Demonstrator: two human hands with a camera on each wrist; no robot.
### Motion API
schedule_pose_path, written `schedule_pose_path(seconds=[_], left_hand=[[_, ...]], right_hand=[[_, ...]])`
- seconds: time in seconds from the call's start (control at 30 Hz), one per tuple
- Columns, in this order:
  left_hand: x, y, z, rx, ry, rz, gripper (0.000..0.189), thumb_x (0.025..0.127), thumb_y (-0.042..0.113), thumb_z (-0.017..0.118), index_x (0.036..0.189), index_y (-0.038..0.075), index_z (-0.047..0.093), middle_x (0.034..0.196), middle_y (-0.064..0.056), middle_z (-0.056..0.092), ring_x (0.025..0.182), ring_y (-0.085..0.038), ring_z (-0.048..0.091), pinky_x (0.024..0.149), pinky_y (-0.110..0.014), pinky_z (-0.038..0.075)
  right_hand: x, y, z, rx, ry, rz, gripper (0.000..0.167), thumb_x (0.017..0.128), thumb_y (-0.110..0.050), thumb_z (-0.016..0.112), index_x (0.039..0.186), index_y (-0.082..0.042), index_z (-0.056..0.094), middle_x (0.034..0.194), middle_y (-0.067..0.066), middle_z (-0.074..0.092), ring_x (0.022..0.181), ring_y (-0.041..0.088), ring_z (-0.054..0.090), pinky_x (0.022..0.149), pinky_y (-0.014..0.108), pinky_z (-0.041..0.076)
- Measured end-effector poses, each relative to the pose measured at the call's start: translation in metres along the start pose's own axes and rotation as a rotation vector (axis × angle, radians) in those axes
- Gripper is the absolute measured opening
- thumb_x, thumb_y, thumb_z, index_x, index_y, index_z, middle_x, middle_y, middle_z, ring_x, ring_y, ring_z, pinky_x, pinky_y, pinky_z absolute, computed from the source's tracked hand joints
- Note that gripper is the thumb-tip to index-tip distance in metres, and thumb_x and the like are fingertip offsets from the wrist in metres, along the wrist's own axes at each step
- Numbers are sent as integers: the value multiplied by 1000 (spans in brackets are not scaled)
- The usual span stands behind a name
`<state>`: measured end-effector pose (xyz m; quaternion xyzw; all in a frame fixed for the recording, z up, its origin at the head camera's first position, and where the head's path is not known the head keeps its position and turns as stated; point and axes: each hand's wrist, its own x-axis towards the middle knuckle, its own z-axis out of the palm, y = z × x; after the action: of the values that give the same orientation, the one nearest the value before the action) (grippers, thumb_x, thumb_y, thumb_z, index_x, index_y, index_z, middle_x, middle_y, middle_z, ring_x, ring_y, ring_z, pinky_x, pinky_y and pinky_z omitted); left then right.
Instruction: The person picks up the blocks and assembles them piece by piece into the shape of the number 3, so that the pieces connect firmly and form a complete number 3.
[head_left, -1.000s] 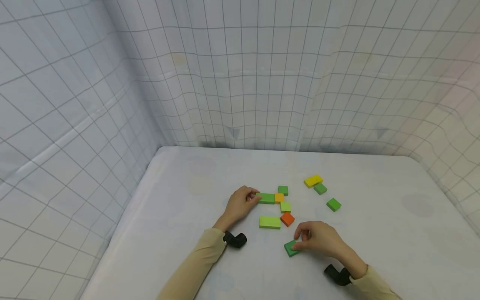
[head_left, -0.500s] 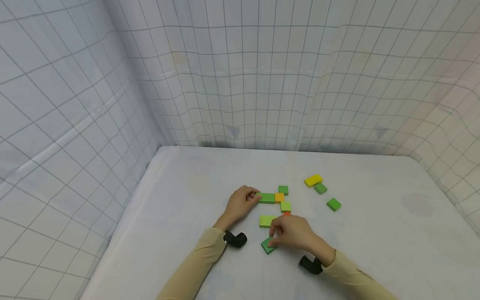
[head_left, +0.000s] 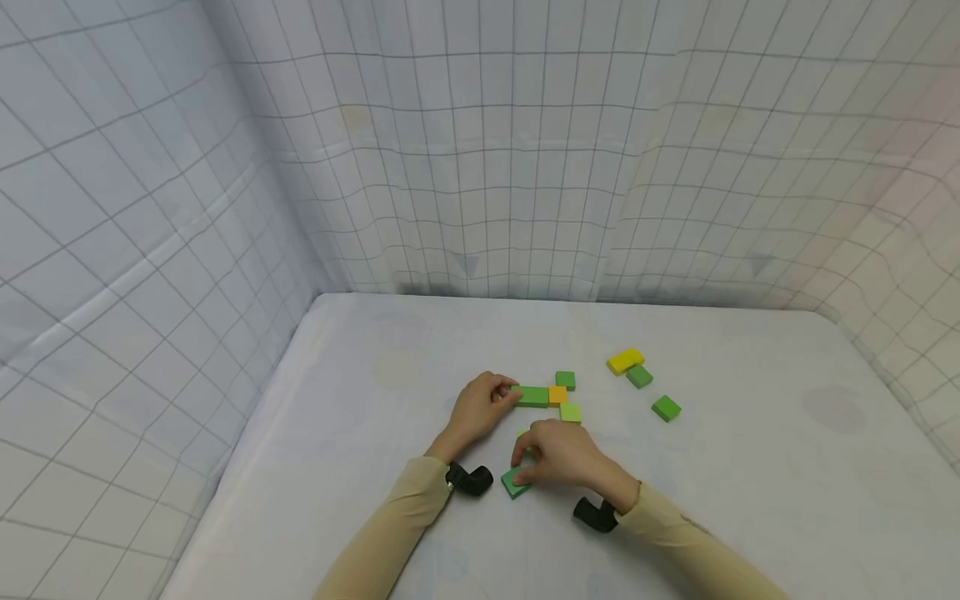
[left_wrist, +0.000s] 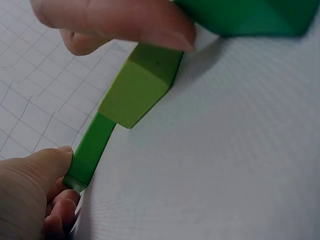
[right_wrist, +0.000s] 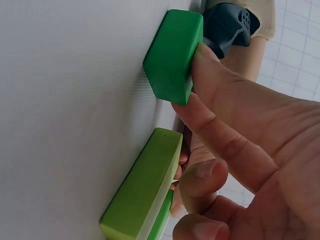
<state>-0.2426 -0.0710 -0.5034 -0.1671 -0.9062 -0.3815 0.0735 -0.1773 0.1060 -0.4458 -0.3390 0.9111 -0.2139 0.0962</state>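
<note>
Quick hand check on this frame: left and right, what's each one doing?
Left hand: pinching the end of a long, bright green rectangular block.
Right hand: holding a small, flat dark green block between thumb and finger.

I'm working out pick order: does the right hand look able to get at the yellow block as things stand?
Probably not yet: the right hand pinches a dark green block. With that put down, its way looks open, though a small green block sits beside the yellow block.
</note>
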Motion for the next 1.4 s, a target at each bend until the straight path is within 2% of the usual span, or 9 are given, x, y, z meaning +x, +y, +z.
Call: schedule_pose_path(seconds=[0.23,0.47,0.67,0.9,1.1,1.4], left_hand=[[1,0,0,11,-6,-3,25,93,32,63,104,11,71,78,7,51,66,-7,45,60,-24,38],[0,0,-1,4,-12,-5,25,93,32,63,105,12,71,78,7,51,66,-7,45,60,-24,38],[1,-1,-1,3,-15,-5,25,92,32,63,105,11,71,78,8,51,66,-7,46,60,-24,38],[0,-2,-1,-4,-8,14,27,93,31,63,106,10,70,79,7,51,65,-7,46,59,-25,39],[-1,-1,-1,-16,-7,5,27,92,32,64,106,10,70,79,7,52,65,-8,47,58,-25,39],[-2,-1,-1,-34,25,59,37,94,39,59,102,5,70,77,6,51,64,-8,46,57,-25,38]], right_hand=[[8,-9,-4,-68,13,-3,16,73,-36,82,81,-24,74,72,-8,47,63,8,42,53,26,34],[15,-8,-1,-113,67,-21,16,73,-37,82,79,-25,73,75,-4,44,69,12,39,59,26,32],[23,-6,2,-150,113,-6,16,73,-40,81,78,-26,73,79,-1,43,76,16,39,62,31,32],[26,-4,5,-118,141,36,17,72,-41,81,76,-27,72,81,0,41,77,18,37,62,32,31],[28,-4,6,-107,150,58,17,74,-42,79,77,-28,72,80,-3,39,75,17,35,62,32,29],[27,-3,4,-80,155,89,14,79,-40,76,80,-26,70,80,-2,40,76,18,37,63,34,29]])
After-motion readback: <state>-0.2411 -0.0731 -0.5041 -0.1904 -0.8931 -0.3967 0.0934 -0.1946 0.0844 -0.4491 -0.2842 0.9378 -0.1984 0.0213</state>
